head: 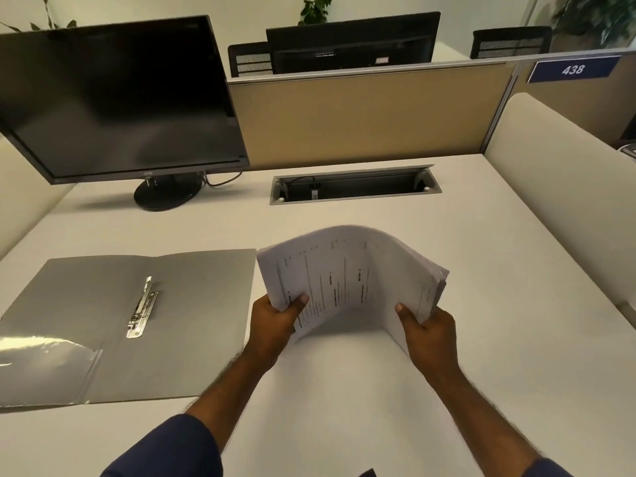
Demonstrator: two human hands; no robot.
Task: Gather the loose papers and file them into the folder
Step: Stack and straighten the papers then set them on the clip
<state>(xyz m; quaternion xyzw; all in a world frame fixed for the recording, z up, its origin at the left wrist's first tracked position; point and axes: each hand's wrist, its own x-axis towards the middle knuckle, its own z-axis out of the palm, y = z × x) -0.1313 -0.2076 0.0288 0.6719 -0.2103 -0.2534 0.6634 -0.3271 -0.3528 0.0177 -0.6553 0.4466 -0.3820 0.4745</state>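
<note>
Dark blue sleeves (pixel 179 449) are entering from the bottom edge, nearest the lens, with bare forearms reaching forward over the counter (pixel 499 270). Both hands are gripping one stack of papers (pixel 347 277): the left hand (pixel 275 325) is pinching the near left corner, thumb on the printed face, and the right hand (pixel 430 333) is clasping the near right edge likewise. The stack is arching upward between them, lifted clear of the counter, and its right edge is fanning slightly, so the sheets are not yet squared.

To the left, just beside the stack, the grey folder (pixel 103 304) is lying open and flat, its metal clip (pixel 142 308) exposed along the spine and a clear pocket (pixel 41 356) showing on the near flap.

Assessment: gathering appears complete; no stray sheets are visible. Aligning is the step in hand. Next, the edges are needing a tap on the counter, then the stack is needing transfer leftward onto the folder at the clip. Whether the sheets are punched cannot be told.

A dark monitor (pixel 117 98) and a cable hatch (pixel 354 185) are standing behind.
</note>
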